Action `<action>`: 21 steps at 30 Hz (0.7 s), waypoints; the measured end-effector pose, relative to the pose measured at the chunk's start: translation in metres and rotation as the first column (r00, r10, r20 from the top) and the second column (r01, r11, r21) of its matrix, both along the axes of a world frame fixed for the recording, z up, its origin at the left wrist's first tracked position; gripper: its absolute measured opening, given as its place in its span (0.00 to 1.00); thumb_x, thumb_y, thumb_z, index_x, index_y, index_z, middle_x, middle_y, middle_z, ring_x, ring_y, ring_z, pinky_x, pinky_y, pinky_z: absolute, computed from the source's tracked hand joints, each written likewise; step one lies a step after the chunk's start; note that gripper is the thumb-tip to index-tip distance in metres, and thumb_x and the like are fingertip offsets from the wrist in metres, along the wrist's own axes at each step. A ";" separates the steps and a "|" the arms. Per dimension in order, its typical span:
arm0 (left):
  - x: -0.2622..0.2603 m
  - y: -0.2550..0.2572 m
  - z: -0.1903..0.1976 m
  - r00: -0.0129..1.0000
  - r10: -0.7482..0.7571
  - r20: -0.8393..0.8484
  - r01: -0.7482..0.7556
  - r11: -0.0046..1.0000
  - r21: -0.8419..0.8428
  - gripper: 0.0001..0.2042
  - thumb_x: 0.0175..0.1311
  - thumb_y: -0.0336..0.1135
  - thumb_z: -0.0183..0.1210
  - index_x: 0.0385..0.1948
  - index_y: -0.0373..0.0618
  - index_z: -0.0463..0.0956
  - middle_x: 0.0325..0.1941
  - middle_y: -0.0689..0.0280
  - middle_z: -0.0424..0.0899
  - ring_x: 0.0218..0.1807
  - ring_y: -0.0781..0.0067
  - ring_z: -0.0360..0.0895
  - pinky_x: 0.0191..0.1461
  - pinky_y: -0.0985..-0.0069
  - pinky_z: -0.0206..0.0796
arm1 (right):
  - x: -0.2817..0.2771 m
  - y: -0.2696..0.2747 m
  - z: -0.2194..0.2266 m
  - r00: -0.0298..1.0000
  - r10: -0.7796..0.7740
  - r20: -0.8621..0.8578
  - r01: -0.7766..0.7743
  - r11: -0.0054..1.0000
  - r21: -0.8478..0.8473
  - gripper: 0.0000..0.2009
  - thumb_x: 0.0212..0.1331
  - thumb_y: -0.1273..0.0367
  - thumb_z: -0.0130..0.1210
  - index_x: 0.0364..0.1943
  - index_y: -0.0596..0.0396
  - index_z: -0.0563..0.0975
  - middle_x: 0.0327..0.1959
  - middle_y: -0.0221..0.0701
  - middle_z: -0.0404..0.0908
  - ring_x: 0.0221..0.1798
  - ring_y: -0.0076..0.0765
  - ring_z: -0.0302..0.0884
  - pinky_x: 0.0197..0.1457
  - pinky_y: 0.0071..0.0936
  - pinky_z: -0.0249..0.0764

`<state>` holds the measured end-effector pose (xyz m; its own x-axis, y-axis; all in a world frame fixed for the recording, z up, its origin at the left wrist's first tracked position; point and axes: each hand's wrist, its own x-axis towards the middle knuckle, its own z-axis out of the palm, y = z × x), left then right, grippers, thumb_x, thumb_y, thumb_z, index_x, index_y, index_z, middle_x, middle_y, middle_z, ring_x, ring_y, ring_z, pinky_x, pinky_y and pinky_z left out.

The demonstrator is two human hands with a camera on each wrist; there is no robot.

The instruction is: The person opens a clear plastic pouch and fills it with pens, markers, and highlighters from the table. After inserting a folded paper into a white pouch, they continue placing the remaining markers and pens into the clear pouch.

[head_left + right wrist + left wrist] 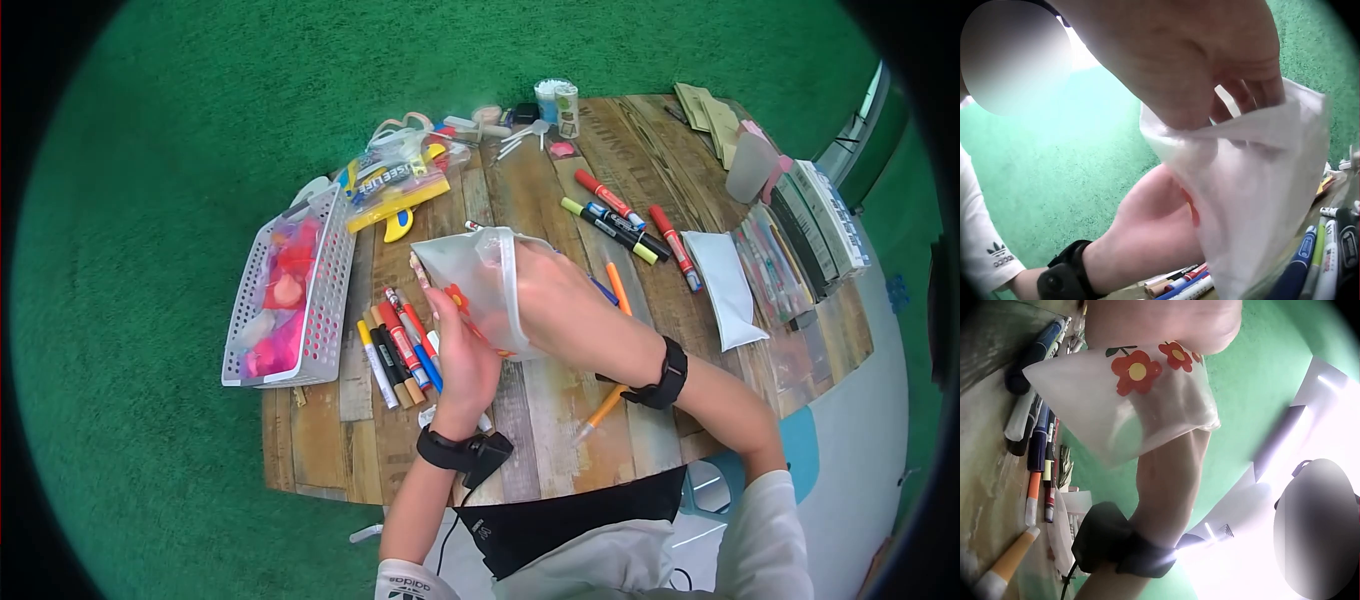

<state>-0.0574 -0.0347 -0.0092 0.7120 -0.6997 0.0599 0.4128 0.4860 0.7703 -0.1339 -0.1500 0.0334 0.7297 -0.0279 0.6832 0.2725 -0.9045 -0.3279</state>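
A translucent white pouch (468, 278) printed with red flowers is held up over the table by my left hand (468, 365). The thumb lies along its near side, and the other fingers are hidden behind it. In the left wrist view, the pouch (1085, 394) shows its flowers just below the left palm (1166, 325). My right hand (555, 290) reaches through the mouth of the pouch. In the right wrist view, the right hand's fingers (1241, 97) dip below the rim; I cannot tell whether they hold anything inside.
Several markers (395, 345) lie left of the hands, and more markers (620, 230) lie to the right. A white perforated basket (325, 330) with pink items stands at the left edge. Zip bags (400, 185) lie at the back left; a white pouch (722, 290) and boxes (825, 220) are at right.
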 end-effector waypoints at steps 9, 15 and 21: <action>0.001 0.003 -0.005 0.988 -0.096 -0.118 0.087 0.993 -0.085 0.29 0.70 0.62 0.37 0.62 0.50 0.61 0.63 0.66 0.69 0.66 0.67 0.64 0.68 0.64 0.55 | 0.005 0.004 -0.010 0.989 0.131 -0.063 -0.134 0.989 -0.057 0.13 0.43 0.75 0.58 0.37 0.63 0.76 0.39 0.45 0.76 0.42 0.51 0.77 0.44 0.39 0.75; 0.005 0.001 -0.011 0.959 -0.190 -0.213 0.177 0.981 -0.078 0.23 0.73 0.54 0.38 0.59 0.50 0.65 0.61 0.64 0.71 0.64 0.65 0.67 0.67 0.63 0.56 | -0.015 0.004 0.017 0.967 0.146 -0.208 -0.159 0.986 -0.043 0.08 0.44 0.75 0.58 0.31 0.63 0.78 0.32 0.44 0.77 0.35 0.51 0.77 0.39 0.40 0.75; 0.012 0.030 -0.008 0.854 -0.403 -0.330 0.236 0.864 -0.445 0.22 0.73 0.52 0.40 0.61 0.49 0.64 0.61 0.63 0.71 0.63 0.63 0.67 0.67 0.60 0.56 | -0.041 -0.033 0.073 0.993 -0.117 0.002 0.116 0.987 0.107 0.09 0.58 0.70 0.55 0.25 0.61 0.76 0.22 0.42 0.76 0.27 0.51 0.75 0.30 0.39 0.70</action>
<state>-0.0456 -0.0050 -0.0167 0.4704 -0.8734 0.1262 0.8248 0.4860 0.2890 -0.1747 -0.1834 0.1068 0.7117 -0.1855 0.6775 0.1703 -0.8901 -0.4227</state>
